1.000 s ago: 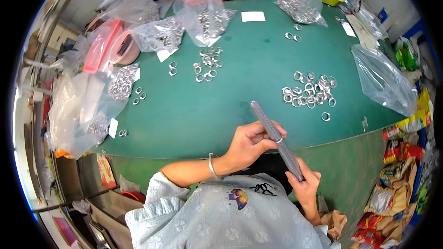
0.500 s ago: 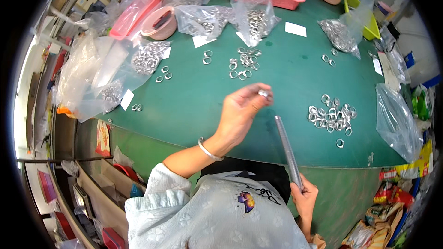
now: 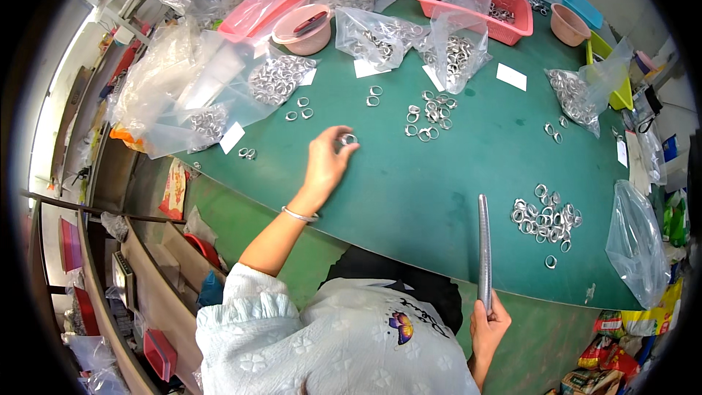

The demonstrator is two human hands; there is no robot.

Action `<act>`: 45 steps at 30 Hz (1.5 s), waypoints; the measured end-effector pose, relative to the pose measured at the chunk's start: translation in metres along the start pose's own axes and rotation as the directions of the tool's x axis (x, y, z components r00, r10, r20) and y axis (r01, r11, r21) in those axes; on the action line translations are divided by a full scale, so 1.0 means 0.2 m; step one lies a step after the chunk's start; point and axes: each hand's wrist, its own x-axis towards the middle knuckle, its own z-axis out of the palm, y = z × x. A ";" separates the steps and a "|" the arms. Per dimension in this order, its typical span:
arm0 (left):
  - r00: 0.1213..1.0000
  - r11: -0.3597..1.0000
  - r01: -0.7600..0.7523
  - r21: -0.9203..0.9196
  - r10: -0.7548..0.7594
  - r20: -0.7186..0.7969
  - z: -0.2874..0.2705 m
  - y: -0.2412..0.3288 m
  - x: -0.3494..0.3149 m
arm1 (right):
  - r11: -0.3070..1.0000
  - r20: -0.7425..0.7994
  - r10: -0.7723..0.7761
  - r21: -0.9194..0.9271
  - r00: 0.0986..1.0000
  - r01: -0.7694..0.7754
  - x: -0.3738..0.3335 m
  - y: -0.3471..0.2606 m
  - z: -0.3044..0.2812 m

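Hiding most of the left hand's (image 3: 327,162) fingertips behind a small shiny metal ring (image 3: 349,139), pinched just above the green table mat (image 3: 417,197). Clenching around the lower end of a long grey metal rod (image 3: 483,249) with the right hand (image 3: 488,325), low beside the table's near edge, the rod standing up over the mat. Blurring into glare: clear plastic bags of rings (image 3: 197,95) heaped at the left rim, contents only partly readable. Lying flat among them, small white rectangular paper labels (image 3: 511,77), print too small to make out. Sitting at the far edge, a pink plastic basket (image 3: 488,1), partly cut off by bags. Spreading on the right, a loose pile of metal rings (image 3: 545,216). Leaving open green mat between hands.
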 end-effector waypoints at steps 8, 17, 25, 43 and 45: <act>0.995 0.963 -0.042 0.266 0.065 -0.079 -0.20 -0.33 0.17 | 0.996 -0.013 0.062 0.062 0.998 -0.061 0.01 -0.06 0.04; 0.978 0.944 -0.092 0.316 0.145 -0.148 -0.17 -0.21 0.12 | 0.996 -0.024 0.049 0.074 0.999 -0.047 -0.01 -0.07 0.04; 0.867 0.921 -0.366 -0.133 0.389 0.311 0.23 0.36 -0.04 | 0.997 -0.136 -0.001 0.078 0.991 0.012 0.01 -0.04 0.01; 0.586 0.858 -0.093 -0.505 0.457 0.669 1.04 0.98 -0.04 | 0.953 -0.393 0.019 0.285 0.919 0.102 -0.04 -0.03 -0.10; 0.574 0.648 0.501 -0.574 0.248 0.780 0.95 0.92 -0.05 | 0.946 -0.355 0.021 0.309 0.935 0.097 -0.03 -0.04 -0.11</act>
